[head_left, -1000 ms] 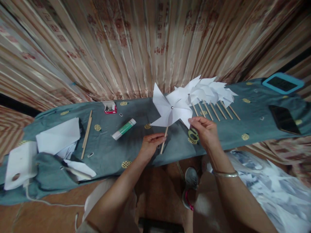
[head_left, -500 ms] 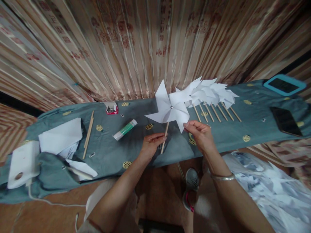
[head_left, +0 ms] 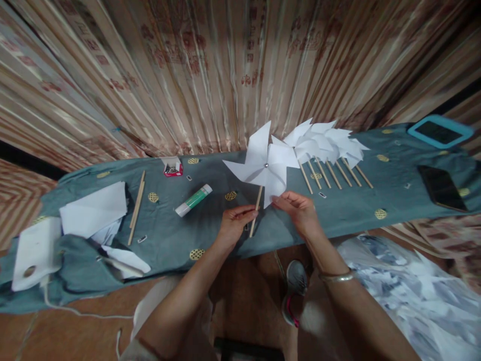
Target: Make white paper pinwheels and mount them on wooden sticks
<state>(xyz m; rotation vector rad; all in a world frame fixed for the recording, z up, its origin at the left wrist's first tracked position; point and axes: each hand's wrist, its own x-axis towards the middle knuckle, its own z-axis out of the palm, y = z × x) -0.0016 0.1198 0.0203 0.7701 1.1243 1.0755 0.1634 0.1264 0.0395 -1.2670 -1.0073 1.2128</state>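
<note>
A white paper pinwheel (head_left: 276, 168) with a silver pin at its centre is held upright above the cloth-covered table. My left hand (head_left: 236, 223) is closed round its wooden stick (head_left: 256, 214) below the blades. With thumb and fingers, my right hand (head_left: 296, 210) pinches the tip of the lowest blade. Just right of it, several finished pinwheels (head_left: 326, 143) lie overlapping in a row, their sticks pointing toward me. Left of my hands lies a glue stick (head_left: 193, 200) with a green label, and farther back a small red box (head_left: 173, 168) of metal pins stands open.
Loose wooden sticks (head_left: 137, 208) and stacked white paper (head_left: 93, 210) lie on the left, near a white power strip (head_left: 36, 254). A phone (head_left: 441, 188) and a blue-framed device (head_left: 440, 131) rest on the right. Below the table edge sits a clear bag (head_left: 421, 296) of white paper pieces.
The pinwheel's blades have turned clockwise on the pin. My right hand has moved left with the blade tip it pinches, while my left hand stays on the stick.
</note>
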